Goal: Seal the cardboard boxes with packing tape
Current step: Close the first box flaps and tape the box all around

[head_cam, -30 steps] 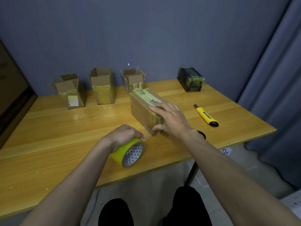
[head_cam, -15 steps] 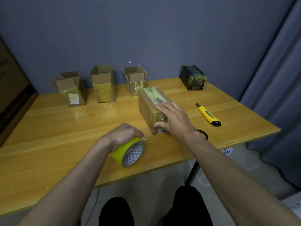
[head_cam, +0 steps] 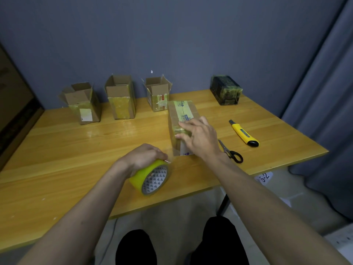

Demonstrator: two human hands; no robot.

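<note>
A: Where is the box being sealed?
B: The closed box (head_cam: pixel 182 121) lies near the middle of the counter (head_cam: pixel 57 150), long side running toward twelve o'clock, yellowish tape already along its top.
A: And the hands?
B: The right hand (head_cam: pixel 200 138) rests on the box's near end, fingers spread and fairly straight, pressing on the top edge. The left hand (head_cam: pixel 142 156) is curled over the tape roll (head_cam: pixel 151 178), gripping it, at about seven o'clock from the box, near the counter's front edge.
A: Anything else?
B: Scissors (head_cam: pixel 230 152) lie just beside the right wrist at three o'clock, a yellow knife (head_cam: pixel 243 133) farther out. Three open boxes (head_cam: pixel 121 98) stand in a row at eleven o'clock by the wall, and a dark wrapped box (head_cam: pixel 225 89) at one o'clock.
</note>
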